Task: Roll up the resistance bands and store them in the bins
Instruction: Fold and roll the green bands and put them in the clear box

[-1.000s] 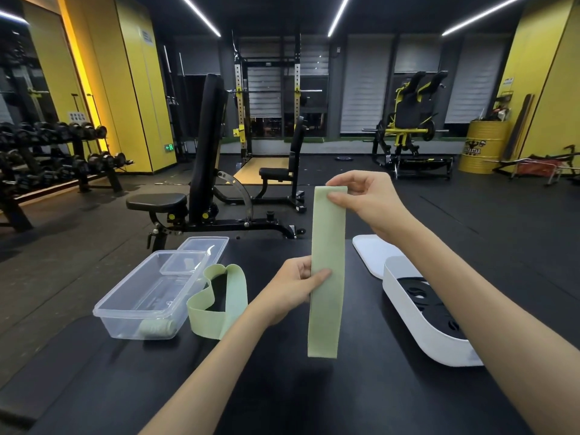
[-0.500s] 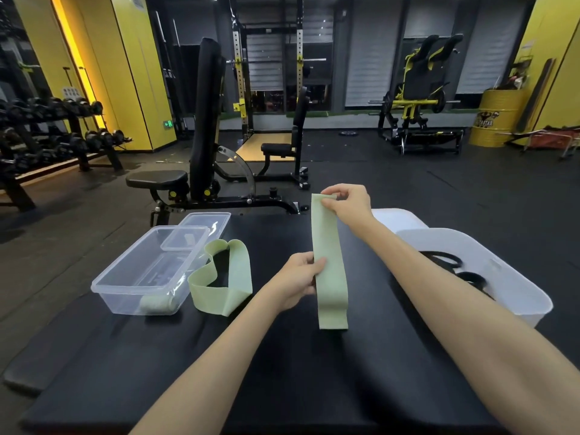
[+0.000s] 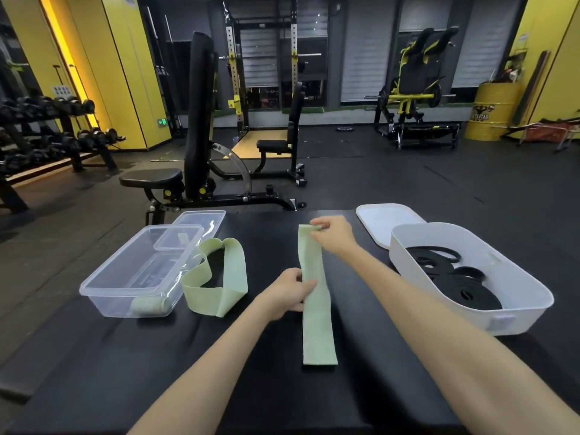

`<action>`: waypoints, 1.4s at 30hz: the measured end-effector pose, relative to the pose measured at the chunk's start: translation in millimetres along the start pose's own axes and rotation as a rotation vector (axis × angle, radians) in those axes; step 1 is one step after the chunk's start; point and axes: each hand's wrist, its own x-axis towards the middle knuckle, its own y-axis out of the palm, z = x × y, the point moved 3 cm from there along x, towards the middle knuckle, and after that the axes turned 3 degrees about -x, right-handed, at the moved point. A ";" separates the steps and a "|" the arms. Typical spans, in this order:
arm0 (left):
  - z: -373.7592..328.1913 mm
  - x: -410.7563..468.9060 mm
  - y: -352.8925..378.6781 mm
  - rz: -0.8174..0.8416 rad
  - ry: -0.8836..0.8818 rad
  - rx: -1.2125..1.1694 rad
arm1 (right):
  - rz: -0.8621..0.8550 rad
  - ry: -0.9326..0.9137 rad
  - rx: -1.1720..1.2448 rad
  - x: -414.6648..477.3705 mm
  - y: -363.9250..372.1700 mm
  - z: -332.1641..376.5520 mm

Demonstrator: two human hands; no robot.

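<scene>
Head view showed the job partway through. One green roll (image 3: 147,306) already lay in the near corner of the clear bin (image 3: 94,287) at 9 o'clock, and coiled black bands (image 3: 455,284) sat in the white bin (image 3: 518,312) at 3 o'clock.

Two green bands were left to do. The flat green band (image 3: 317,324) lay stretched along the middle of the bench (image 3: 219,372), running from 12 toward 6, with no turn yet rolled into it. The right hand (image 3: 332,235) pinched its far end at 12 o'clock, probably to start the first turn. The left hand (image 3: 287,293) gripped its left edge near the middle, thumb on top. The looped green band (image 3: 219,277) stood untouched at 10 o'clock, just beside the clear bin.

The bench's far edge ran just beyond the right hand, so rolling had to come toward 6 o'clock, where the band's near end stopped well short of the near edge. Bare bench lay on both sides of the band. Both bins stood open, with the clear lid (image 3: 201,219) at 11 o'clock and the white lid (image 3: 386,221) at 1 o'clock. A carry to the clear bin would have crossed over the loop.
</scene>
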 end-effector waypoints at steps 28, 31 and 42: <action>48.2 -81.4 -8.3 -0.066 0.503 0.453 | 0.223 -0.517 -0.250 -200.3 -8.6 -46.9; 49.2 -85.1 1.0 -0.091 0.524 0.453 | 0.249 -0.558 -0.280 -204.2 -10.2 -45.1; 63.7 -97.4 13.0 -0.142 0.678 0.580 | 0.191 -0.608 -0.377 -226.7 -13.3 -49.0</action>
